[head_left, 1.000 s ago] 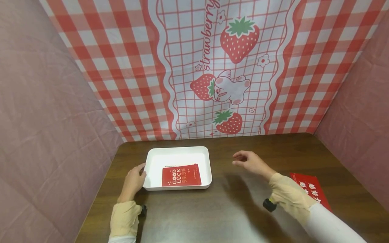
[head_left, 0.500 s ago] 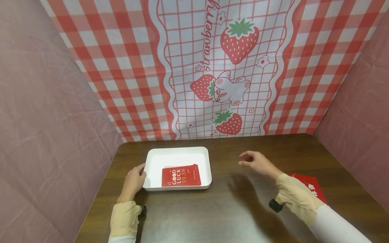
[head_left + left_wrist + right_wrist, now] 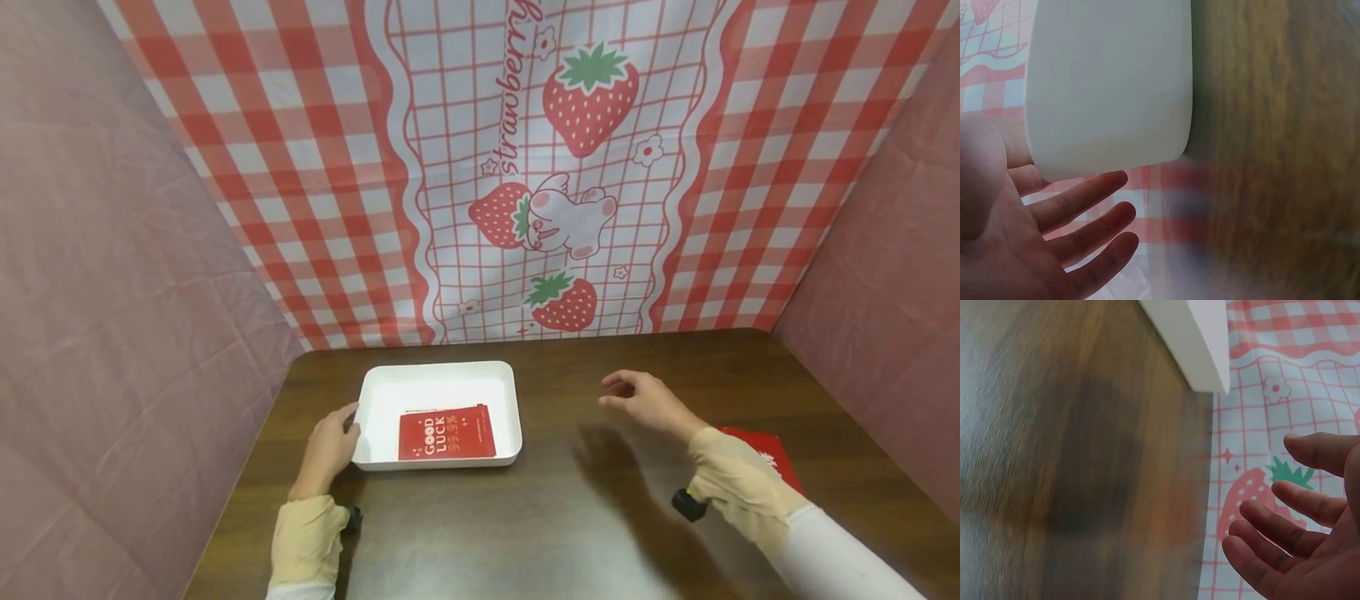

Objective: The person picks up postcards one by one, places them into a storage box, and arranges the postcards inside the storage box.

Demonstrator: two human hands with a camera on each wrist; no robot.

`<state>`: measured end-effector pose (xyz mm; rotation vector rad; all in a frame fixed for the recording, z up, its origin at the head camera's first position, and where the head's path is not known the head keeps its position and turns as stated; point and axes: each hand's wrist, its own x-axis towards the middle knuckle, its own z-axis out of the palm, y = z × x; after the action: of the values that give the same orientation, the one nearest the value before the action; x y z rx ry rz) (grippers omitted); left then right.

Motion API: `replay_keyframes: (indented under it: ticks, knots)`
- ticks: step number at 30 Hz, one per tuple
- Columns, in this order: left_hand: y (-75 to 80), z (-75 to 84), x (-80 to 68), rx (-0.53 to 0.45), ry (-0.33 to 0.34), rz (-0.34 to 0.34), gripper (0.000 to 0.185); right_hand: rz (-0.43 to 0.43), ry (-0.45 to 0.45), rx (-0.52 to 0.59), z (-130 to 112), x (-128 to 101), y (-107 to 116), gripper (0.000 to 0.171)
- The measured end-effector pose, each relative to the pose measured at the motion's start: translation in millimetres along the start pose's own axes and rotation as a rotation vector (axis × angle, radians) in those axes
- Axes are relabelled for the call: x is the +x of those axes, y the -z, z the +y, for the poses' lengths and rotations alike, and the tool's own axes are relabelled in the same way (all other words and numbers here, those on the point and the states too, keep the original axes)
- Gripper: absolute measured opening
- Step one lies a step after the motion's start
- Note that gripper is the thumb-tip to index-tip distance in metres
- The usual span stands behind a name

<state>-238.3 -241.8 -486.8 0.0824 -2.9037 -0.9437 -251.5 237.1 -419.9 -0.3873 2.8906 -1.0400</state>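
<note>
A white rectangular tray (image 3: pixel 435 465) lies on the left half of the table, holding red paper packets stacked flat. The top packet (image 3: pixel 472 433) reads "GOOD LUCK 99.9%". My left hand (image 3: pixel 326 446) rests at the tray's left rim; in the left wrist view its fingers (image 3: pixel 1094 237) are extended, and the thumb and one finger pass behind the tray's edge. Over the table to the tray's right, my right hand (image 3: pixel 641 400) hovers with relaxed, spread fingers and nothing in it. Another red packet (image 3: pixel 783 471) with white characters lies at the right, partly hidden by my right forearm.
The dark wooden table (image 3: pixel 480 533) ends at the back against a red-and-white checked cloth (image 3: pixel 337 208) printed with strawberries. Pink cloth walls (image 3: pixel 127 333) stand on both sides. A small black device (image 3: pixel 688 505) sits at my right wrist.
My right hand has moved away from the tray to the right, and its forearm now covers more of the right-hand red packet. The left hand and tray have stayed put.
</note>
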Motion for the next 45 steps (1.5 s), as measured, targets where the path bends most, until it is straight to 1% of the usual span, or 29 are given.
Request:
replay_keyframes:
  ticks: [4, 9, 16, 22, 28, 34, 38, 45]
  knots:
    - [0.5, 2.0, 0.6, 0.002, 0.0, -0.005, 0.046, 0.017, 0.004, -0.041, 6.0, -2.5, 4.2, 0.031]
    - [0.9, 1.5, 1.6, 0.004, 0.005, -0.008, 0.046, 0.014, -0.017, -0.048, 12.3, -6.4, 8.1, 0.033]
    - [0.0, -0.2, 1.1, 0.009, 0.003, -0.004, 0.046, 0.014, 0.012, -0.103, 21.4, -8.8, 11.8, 0.031]
    - [-0.4, -0.1, -0.4, 0.007, 0.0, 0.004, 0.046, 0.012, 0.006, -0.132, 23.5, -14.1, 20.4, 0.033]
    - [0.3, -0.4, 0.1, 0.001, 0.004, 0.008, 0.046, -0.021, 0.005, -0.167, 32.3, -16.3, 29.3, 0.038]
    - [0.7, -0.2, -0.1, 0.007, 0.011, 0.002, 0.046, -0.043, 0.011, -0.195, 42.0, -18.7, 39.5, 0.039]
    - [1.1, -0.3, -0.5, 0.009, 0.017, 0.001, 0.046, -0.065, 0.013, -0.221, 48.1, -22.0, 46.5, 0.044]
    - [1.1, 0.4, -0.2, 0.01, 0.015, -0.004, 0.046, -0.128, -0.044, -0.278, 59.4, -26.9, 56.6, 0.052]
